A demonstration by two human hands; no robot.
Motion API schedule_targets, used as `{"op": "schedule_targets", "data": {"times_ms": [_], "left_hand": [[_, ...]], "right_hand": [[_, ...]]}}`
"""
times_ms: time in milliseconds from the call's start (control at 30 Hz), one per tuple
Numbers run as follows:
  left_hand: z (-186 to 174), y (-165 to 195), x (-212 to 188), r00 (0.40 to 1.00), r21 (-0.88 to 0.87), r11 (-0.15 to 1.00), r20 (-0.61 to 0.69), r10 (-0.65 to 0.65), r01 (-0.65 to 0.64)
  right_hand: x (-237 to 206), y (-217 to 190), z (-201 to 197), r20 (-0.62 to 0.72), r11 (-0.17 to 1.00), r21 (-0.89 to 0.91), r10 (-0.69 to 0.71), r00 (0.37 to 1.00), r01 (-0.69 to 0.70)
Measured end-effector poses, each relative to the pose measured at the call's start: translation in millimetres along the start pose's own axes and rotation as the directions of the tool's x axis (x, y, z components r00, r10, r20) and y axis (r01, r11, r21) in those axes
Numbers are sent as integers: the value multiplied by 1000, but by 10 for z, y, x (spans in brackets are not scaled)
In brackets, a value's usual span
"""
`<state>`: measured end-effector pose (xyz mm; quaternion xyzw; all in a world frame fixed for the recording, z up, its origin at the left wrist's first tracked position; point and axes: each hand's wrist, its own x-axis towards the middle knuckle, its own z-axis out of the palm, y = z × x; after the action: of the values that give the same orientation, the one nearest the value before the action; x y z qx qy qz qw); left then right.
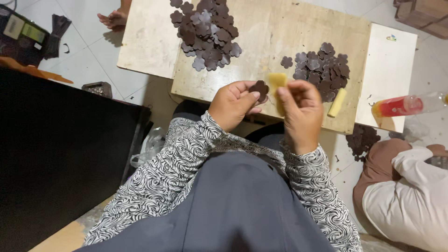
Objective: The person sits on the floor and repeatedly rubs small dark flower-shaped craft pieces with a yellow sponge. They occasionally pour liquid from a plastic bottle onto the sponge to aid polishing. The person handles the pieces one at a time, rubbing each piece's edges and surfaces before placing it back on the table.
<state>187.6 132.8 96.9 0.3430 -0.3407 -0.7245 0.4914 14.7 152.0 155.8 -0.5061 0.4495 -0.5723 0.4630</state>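
- Now: left hand (232, 103) fingers pinch dark flower cutout (259, 88) above board (275, 28).
- Right hand (302, 112) fingers clamp yellow strip (276, 82).
- Cutout prob. light, thin, bendy; hold by petal edges.

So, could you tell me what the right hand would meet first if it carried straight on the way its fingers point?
Probably the yellow strip that the right hand pinches, then the brown flower cutout in the left hand; depth is unclear.

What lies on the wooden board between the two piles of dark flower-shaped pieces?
In the head view, the board between the large pile and the smaller pile is bare wood, except for one single flower-shaped piece lying just left of the smaller pile.
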Motion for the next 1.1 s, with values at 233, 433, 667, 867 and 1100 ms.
{"op": "schedule_targets", "data": {"times_ms": [233,433,667,867,1100], "left_hand": [[13,-12,-75,989,65,992,106,106,-113],[-9,-13,-60,997,136,987,4,83,-83],[-15,16,-91,990,82,989,74,120,-126],[-54,107,-117,996,16,996,7,93,-93],[-97,180,-112,998,-61,996,8,60,-60]], "right_hand": [[-50,-70,139,433,385,-639,-535,725,666],[19,-132,111,314,417,-724,-509,801,549],[-40,-104,184,409,350,-709,-503,761,612],[-52,-109,193,329,398,-698,-560,760,595],[-59,-152,210,260,471,-720,-496,828,509]]}}
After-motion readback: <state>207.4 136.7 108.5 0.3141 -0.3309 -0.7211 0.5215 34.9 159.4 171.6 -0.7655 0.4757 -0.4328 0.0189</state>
